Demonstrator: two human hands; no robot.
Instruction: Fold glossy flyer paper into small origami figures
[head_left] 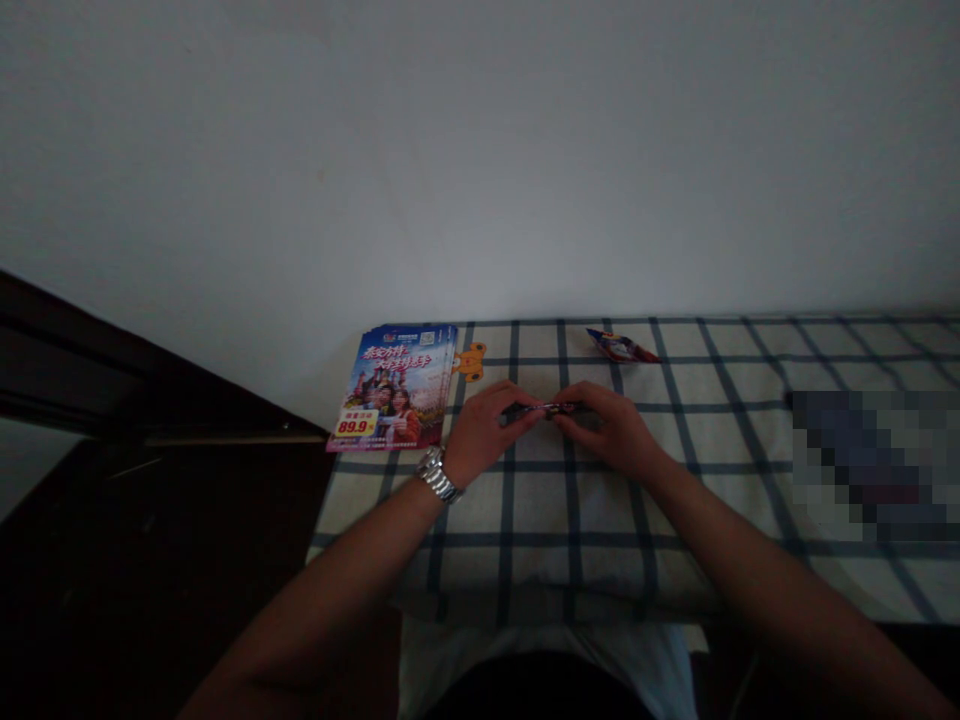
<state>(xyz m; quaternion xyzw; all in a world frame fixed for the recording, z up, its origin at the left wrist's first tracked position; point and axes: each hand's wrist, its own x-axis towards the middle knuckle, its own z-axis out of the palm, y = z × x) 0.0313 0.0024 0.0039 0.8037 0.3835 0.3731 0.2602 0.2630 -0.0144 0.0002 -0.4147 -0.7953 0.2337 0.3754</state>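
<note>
My left hand (486, 430), with a metal watch (437, 474) on its wrist, and my right hand (607, 428) meet over a checked tablecloth. Both pinch a small, narrow folded piece of coloured paper (547, 408) held flat between the fingertips, one hand at each end. Its print is too dark and small to read. A stack of colourful flyers (394, 386) lies just left of my left hand. Near the wall sits a small folded paper shape (622, 347) in the same colours.
The checked tablecloth (675, 500) covers a table against a pale wall. A small orange cartoon figure (470, 362) lies beside the flyers. A blurred-out patch (874, 460) covers part of the right side. Dark furniture and floor lie to the left.
</note>
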